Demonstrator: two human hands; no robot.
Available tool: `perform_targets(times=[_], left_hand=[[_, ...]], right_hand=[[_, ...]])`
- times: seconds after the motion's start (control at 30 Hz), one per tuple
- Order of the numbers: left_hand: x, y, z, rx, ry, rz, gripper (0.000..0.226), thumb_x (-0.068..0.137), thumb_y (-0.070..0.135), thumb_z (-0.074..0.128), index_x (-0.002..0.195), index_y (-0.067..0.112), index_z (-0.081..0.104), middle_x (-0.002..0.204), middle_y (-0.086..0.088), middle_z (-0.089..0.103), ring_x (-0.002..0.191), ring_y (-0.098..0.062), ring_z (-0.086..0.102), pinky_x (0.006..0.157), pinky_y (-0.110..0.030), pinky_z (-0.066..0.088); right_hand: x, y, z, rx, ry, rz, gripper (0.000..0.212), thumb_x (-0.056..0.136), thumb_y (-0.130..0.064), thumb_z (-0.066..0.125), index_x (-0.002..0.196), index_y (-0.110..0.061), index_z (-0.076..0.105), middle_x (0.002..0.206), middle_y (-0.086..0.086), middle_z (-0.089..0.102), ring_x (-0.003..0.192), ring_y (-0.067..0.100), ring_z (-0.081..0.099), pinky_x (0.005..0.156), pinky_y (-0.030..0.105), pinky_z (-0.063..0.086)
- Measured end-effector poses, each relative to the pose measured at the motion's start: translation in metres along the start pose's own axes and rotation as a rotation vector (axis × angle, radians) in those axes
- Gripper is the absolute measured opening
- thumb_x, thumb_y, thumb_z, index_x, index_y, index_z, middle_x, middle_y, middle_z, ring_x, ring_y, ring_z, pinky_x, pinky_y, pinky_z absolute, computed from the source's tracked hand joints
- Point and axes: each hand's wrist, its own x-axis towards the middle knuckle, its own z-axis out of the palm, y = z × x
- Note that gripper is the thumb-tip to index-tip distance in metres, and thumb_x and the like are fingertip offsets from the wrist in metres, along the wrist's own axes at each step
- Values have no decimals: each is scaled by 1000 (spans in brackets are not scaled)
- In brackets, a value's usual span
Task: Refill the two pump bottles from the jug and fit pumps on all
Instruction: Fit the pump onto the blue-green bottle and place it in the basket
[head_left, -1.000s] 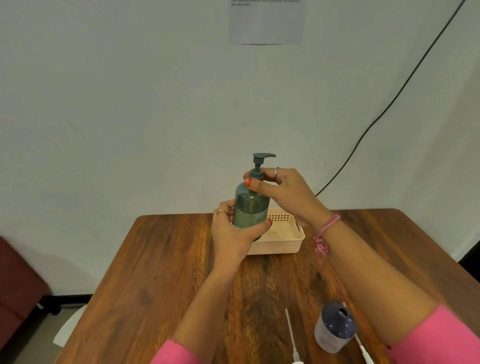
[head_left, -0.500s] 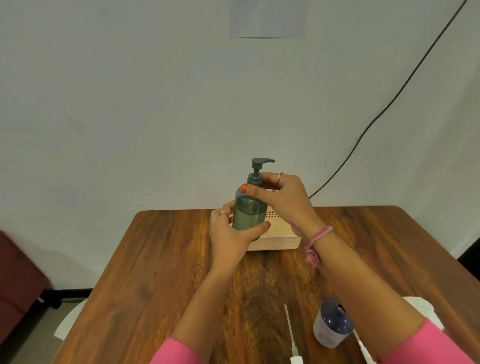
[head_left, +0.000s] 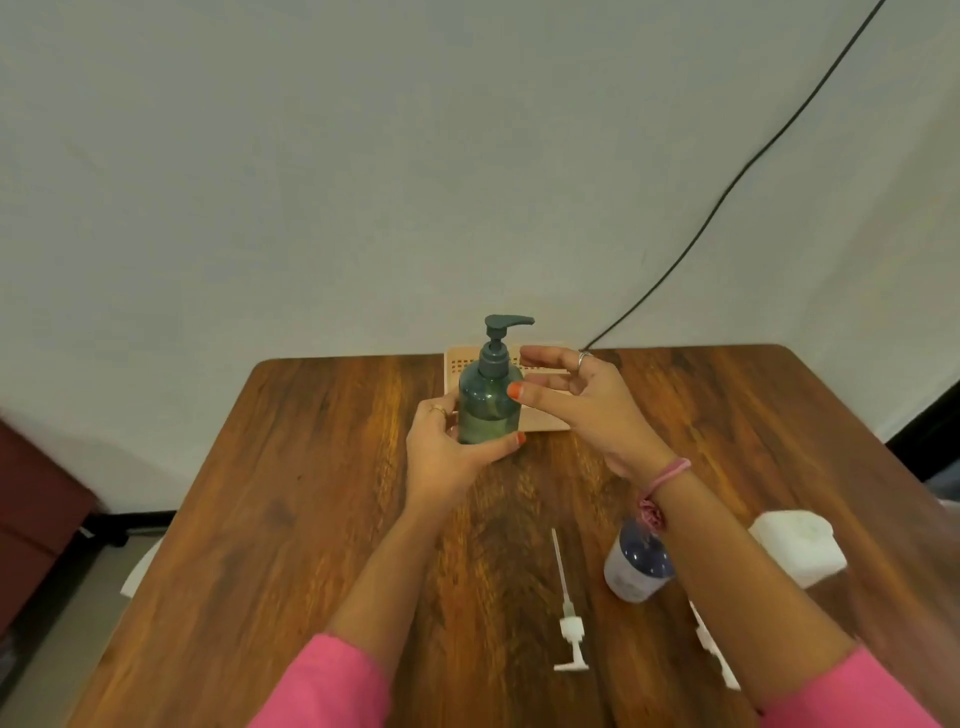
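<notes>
A green pump bottle (head_left: 490, 400) stands upright near the far middle of the wooden table (head_left: 291, 493), its dark green pump fitted on top. My left hand (head_left: 447, 452) wraps around the bottle's lower body. My right hand (head_left: 576, 400) hovers just right of the bottle's neck, fingers spread and holding nothing. A white bottle with a dark blue top (head_left: 636, 564) and no pump stands near my right forearm. One loose white pump (head_left: 567, 613) lies flat on the table near me. A second white pump (head_left: 717, 649) lies partly under my right arm.
A pink perforated basket (head_left: 540, 415) sits behind the green bottle at the table's far edge. A white jug-like container (head_left: 800, 545) rests at the right, blurred. A black cable (head_left: 727, 192) runs down the wall. A dark red cabinet (head_left: 36, 525) stands to the left of the table.
My right hand has let go of the pump collar and opened, drawing slightly right. The green bottle has come down onto the table in my left hand. The camera has tilted down.
</notes>
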Motion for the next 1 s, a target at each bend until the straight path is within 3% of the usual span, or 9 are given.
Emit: perform_targets(times=[0.13,0.33,0.4,0.5,0.57,0.67,0.8,0.93,1.0], left_hand=[[-7,-12,7,-12,7,-44,76,60,28,92,126,20,56,122,4,55,104,-9,63,85,-22,56],[-3,-17,10,-8,5,-82,67,66,29,88,123,24,54,118,11,55,101,-10,62,71,-9,52],[3,-19,11,-9,1,-80,65,67,28,88,122,25,54,120,9,55,106,-13,61,80,-17,55],[14,-23,13,3,-20,-84,68,66,28,89,125,23,55,123,6,56,110,-17,61,91,-30,56],[23,-27,14,5,-35,-72,70,65,29,89,126,21,56,122,5,57,110,-18,61,90,-31,57],[39,-32,16,39,-42,-47,72,64,30,90,127,19,57,120,3,57,108,-18,62,87,-32,58],[68,-38,24,32,-47,-67,75,64,29,90,129,18,53,123,4,59,108,-15,61,76,-15,53],[111,-43,31,22,-76,-105,77,67,23,89,132,17,47,128,2,60,116,-16,58,90,-25,52],[132,-46,34,73,-114,-106,73,71,23,86,132,16,47,129,0,60,119,-18,56,93,-23,46]], right_hand=[[-8,20,6,88,-40,66,58,74,-14,80,127,-11,56,115,4,69,107,15,66,94,38,53],[-4,31,16,59,-38,42,63,73,-21,81,130,-20,53,120,-6,65,112,13,62,89,32,55],[1,31,19,94,-17,34,54,77,-21,78,127,-24,55,120,-7,65,112,13,62,86,28,55],[12,32,25,131,15,47,51,77,-32,77,123,-26,58,123,0,65,115,16,61,91,38,54],[21,34,29,104,35,48,55,77,-35,76,126,-21,57,121,1,66,112,17,62,90,40,55],[33,35,31,91,77,40,45,83,-22,72,125,-15,59,116,1,68,107,14,65,86,33,56],[64,44,31,19,101,40,41,82,-25,74,120,-22,62,119,2,66,110,17,62,89,37,56],[112,54,29,-29,95,36,34,82,-23,73,115,-21,65,121,5,63,111,19,62,93,40,53],[132,62,28,-80,78,43,26,83,-24,71,108,-31,65,120,6,63,110,20,61,96,42,51]])
